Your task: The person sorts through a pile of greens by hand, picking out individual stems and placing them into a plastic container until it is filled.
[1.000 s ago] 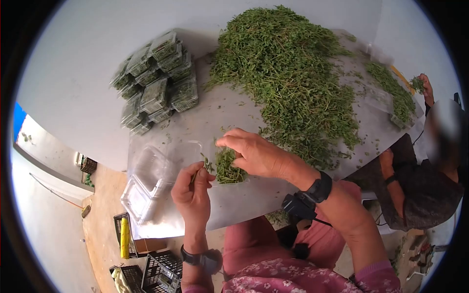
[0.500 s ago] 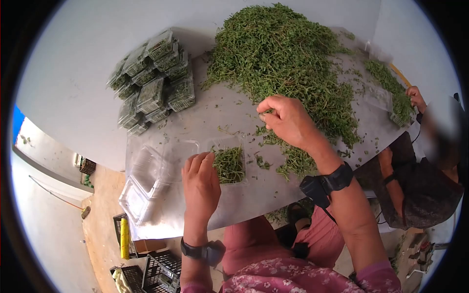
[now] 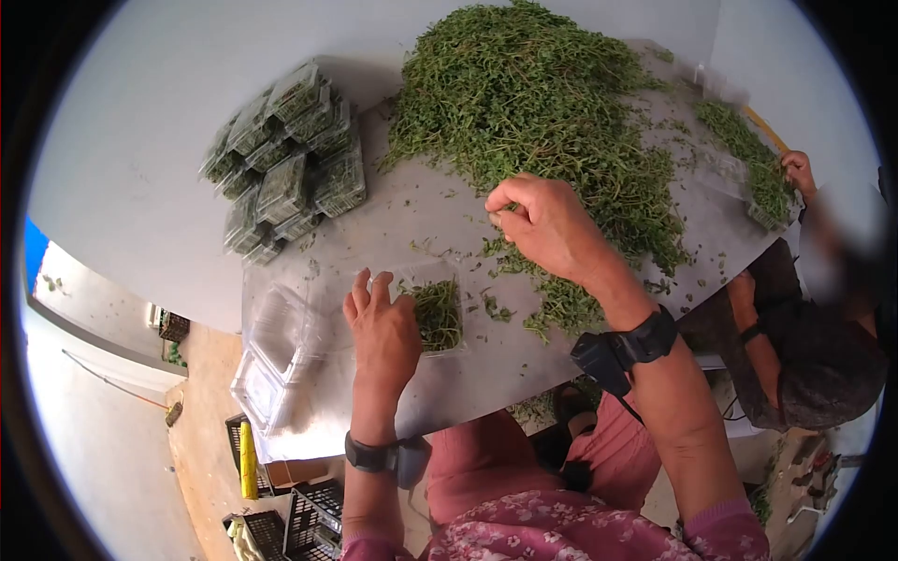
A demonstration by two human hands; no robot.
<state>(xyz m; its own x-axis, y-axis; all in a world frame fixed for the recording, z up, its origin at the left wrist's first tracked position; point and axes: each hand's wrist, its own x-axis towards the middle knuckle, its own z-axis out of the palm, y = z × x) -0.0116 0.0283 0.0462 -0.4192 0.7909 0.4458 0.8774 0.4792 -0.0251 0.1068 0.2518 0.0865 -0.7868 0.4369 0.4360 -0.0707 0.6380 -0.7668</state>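
Note:
In front of me a clear plastic clamshell box (image 3: 456, 344) holds a layer of green leafy stems (image 3: 436, 313). My left hand (image 3: 383, 327) is over the box's left side, beside its raised clear lid; its fingers are spread apart. My right hand (image 3: 543, 224) is above the table at the near edge of a big heap of green leafy stems (image 3: 524, 103). Its thumb and fingers are pinched together, and what lies between them is too small to make out. Loose sprigs (image 3: 498, 308) lie between the box and the heap.
Filled clear boxes (image 3: 285, 187) are stacked at the back left. Empty clear boxes (image 3: 271, 360) sit at the table's left edge. At the right, another person's hand (image 3: 798, 173) touches a long box of greens (image 3: 769, 192). Black crates (image 3: 313, 519) stand on the floor below left.
My left hand's fingers have lifted and spread apart. My right hand stays pinched in nearly the same place. The whole view has shifted slightly.

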